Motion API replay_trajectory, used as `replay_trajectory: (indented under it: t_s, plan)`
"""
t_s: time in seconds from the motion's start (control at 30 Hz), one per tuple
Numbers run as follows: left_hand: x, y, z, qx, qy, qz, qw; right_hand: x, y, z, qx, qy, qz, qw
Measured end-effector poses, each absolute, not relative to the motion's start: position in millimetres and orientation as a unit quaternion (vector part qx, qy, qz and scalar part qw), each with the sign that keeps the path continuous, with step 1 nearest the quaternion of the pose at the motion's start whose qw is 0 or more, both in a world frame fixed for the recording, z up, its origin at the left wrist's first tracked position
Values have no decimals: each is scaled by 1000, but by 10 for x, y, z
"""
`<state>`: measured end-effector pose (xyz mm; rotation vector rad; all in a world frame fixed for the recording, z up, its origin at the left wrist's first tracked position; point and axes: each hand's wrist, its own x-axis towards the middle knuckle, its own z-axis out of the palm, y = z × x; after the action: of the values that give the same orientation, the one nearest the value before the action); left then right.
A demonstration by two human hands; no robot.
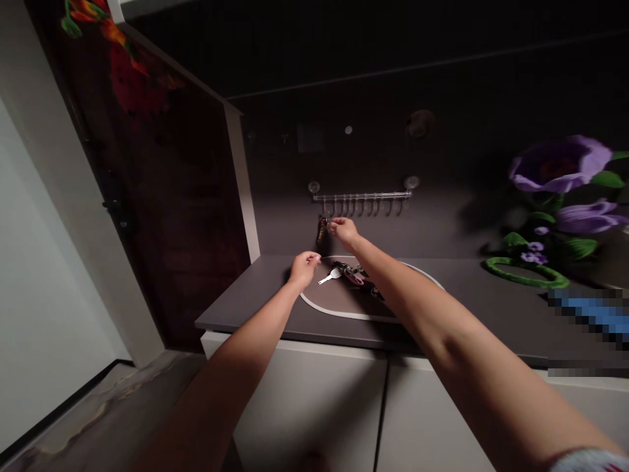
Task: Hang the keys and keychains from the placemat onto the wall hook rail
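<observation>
A bunch of keys (322, 231) hangs at the left end of a clear hook rail (363, 196) on the dark wall. Beside it on the right is my right hand (344, 232), its fingers pinched near the key ring; whether they grip it is too small to tell. My left hand (305, 267) is lower and to the left, over the edge of an oval mat (334, 303), thumb and fingertips together, with nothing clearly visible between them. On the mat lie a white key (329, 276) and a dark heap of keys (350, 270), partly hidden by my right forearm.
Purple knitted flowers (560, 164) and a green ring (525, 272) stand at the right of the dark counter (236, 298). White cabinet doors (314, 393) are below. On the left is a dark red door (181, 229), with red and orange flowers (132, 78) above.
</observation>
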<state>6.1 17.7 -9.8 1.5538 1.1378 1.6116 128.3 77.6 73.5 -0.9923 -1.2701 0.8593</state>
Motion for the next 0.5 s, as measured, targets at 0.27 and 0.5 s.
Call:
replay_trajectory:
  t_s: [0.27,0.5]
  plan:
    - [193,47,-2,626,443,563,307,1487,266,598,-450,-565,385,575]
    - [378,97,78,635,497,512,296,1756,101,259,-500,-676,232,489]
